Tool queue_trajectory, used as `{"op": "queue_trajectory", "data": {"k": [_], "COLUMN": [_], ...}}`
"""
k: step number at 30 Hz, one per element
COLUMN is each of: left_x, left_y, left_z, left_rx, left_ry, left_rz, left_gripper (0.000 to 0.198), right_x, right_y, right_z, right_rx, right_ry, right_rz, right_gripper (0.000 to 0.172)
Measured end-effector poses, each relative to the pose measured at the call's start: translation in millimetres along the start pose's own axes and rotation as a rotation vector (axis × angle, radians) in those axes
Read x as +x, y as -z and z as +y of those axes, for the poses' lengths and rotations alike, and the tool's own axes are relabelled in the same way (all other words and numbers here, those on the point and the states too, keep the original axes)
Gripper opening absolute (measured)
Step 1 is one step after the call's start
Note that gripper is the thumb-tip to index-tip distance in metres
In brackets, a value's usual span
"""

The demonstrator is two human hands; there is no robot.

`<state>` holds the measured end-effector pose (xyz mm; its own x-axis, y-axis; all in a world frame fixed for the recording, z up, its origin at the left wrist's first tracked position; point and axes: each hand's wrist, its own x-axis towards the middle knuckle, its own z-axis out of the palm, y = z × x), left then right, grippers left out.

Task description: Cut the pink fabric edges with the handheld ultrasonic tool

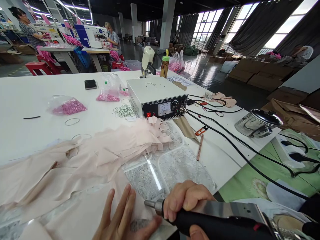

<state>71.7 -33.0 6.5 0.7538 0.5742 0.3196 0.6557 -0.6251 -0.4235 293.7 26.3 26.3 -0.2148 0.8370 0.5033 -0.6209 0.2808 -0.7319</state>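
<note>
My left hand [122, 218] lies flat with fingers spread on pale pink fabric [82, 156] at the table's near edge. My right hand [186, 201] is wrapped round a black and metal handheld tool [220, 218], whose small metal tip points left toward the left hand's fingers. A black cable [225, 140] runs from the tool's side of the table to a white control box [156, 95] with a dial and meter. Under the fabric lies a clear plate [172, 166].
Bags of pink beads [68, 106], white rings [123, 110], a phone [90, 84], orange snips [201, 130], a pencil [199, 147] and a steel pot [257, 123] lie on the white table [25, 100]. People work at sewing machines far behind.
</note>
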Motion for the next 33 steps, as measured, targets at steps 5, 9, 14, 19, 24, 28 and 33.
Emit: {"op": "queue_trajectory", "data": {"k": [5,9,14,19,24,28,33], "left_x": [4.3,4.4,1.7,2.5,2.7,4.4,8.3], "left_y": [2.1,2.0,3.1,1.3,1.1,-0.4,-2.6], "left_z": [-5.0,-2.6,-1.3,3.1,3.9,4.8,9.5], "left_rx": [0.001,0.006,-0.008,-0.011,-0.019,-0.056,-0.137], "left_ry": [0.007,0.021,0.033,0.061,0.091,0.078,0.226], "left_rz": [0.009,0.017,0.001,0.017,0.026,0.014,0.125], "left_gripper": [0.085,0.081,0.079,0.081,0.082,0.080,0.071], "right_x": [-0.2,2.4,3.8,5.3,6.2,6.4,10.0], "right_y": [-21.4,-23.6,-25.0,-26.8,-26.6,-28.1,-24.3], "right_z": [-7.4,-5.2,0.1,-0.2,1.6,3.2,-7.1], "right_rx": [-0.042,-0.042,-0.072,-0.100,-0.097,-0.115,-0.161], "right_ry": [-0.024,-0.011,0.016,0.010,-0.027,0.009,0.040], "right_rz": [0.214,0.243,0.232,0.235,0.201,0.196,0.200], "right_gripper": [0.015,0.013,0.020,0.011,0.012,0.018,0.016]}}
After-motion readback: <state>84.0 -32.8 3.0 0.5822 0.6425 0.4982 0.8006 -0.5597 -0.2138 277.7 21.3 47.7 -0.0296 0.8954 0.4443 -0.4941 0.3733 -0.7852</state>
